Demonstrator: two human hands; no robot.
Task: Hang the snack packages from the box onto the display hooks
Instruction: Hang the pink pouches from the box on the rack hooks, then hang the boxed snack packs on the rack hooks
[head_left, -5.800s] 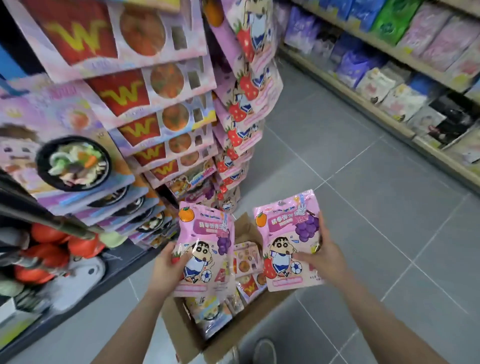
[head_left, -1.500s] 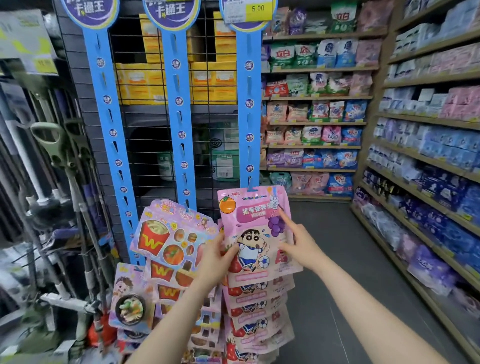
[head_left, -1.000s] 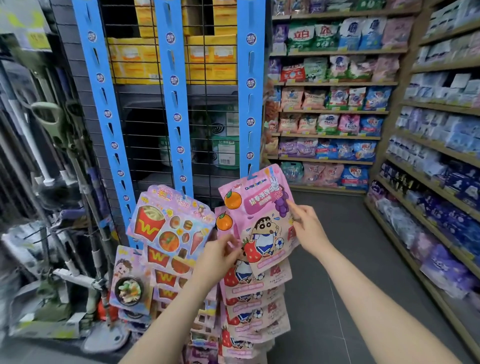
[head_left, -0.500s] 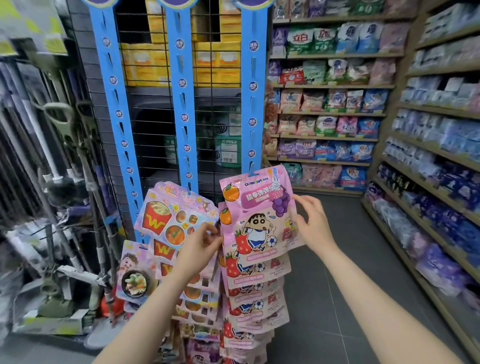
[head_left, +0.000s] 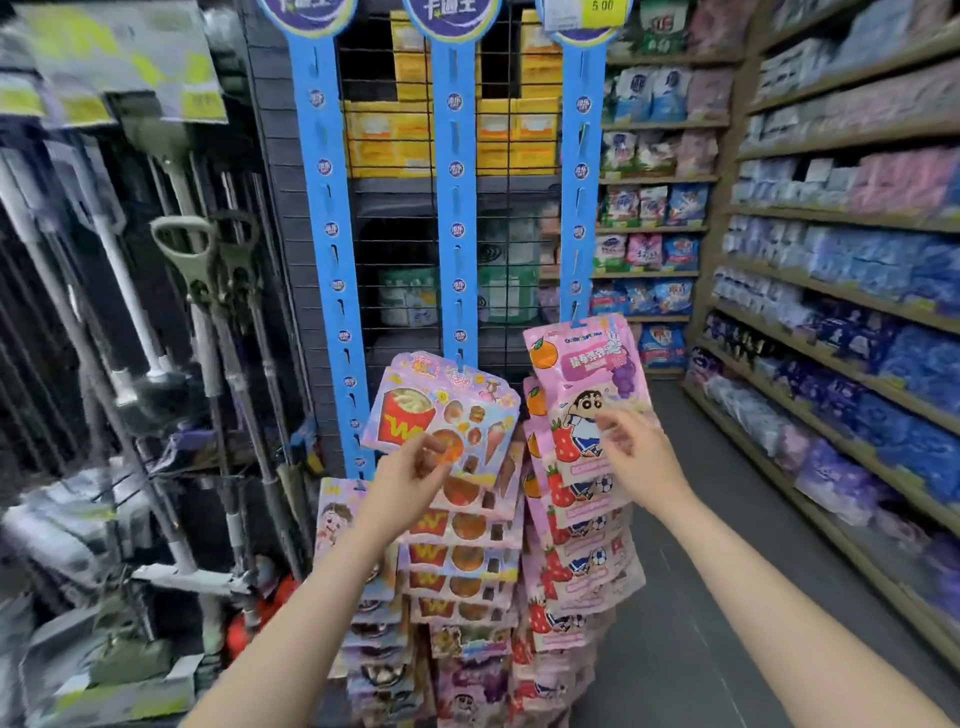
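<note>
Pink snack pkg (head_left: 587, 374) now on right strip hook, both hands (head_left: 410, 478) (head_left: 636, 467) off it, fingers loosely curled, empty.

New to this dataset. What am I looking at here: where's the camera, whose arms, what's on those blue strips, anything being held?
No machine here: a person works with bare hands. The single view comes from a wide-angle camera worn on their head, looking forward and down, so the arms reaching in from the bottom are their own.

In front stand three blue display strips on a wire rack in a shop aisle. A pink snack package with a cartoon boy hangs topmost on the right strip, above a column of similar ones. The middle strip carries fries-print packages.

The left hand and right hand hover in front of the packages with loosely curled fingers; neither appears to hold anything, though both are motion-blurred. Stocked shelves line the right side.
</note>
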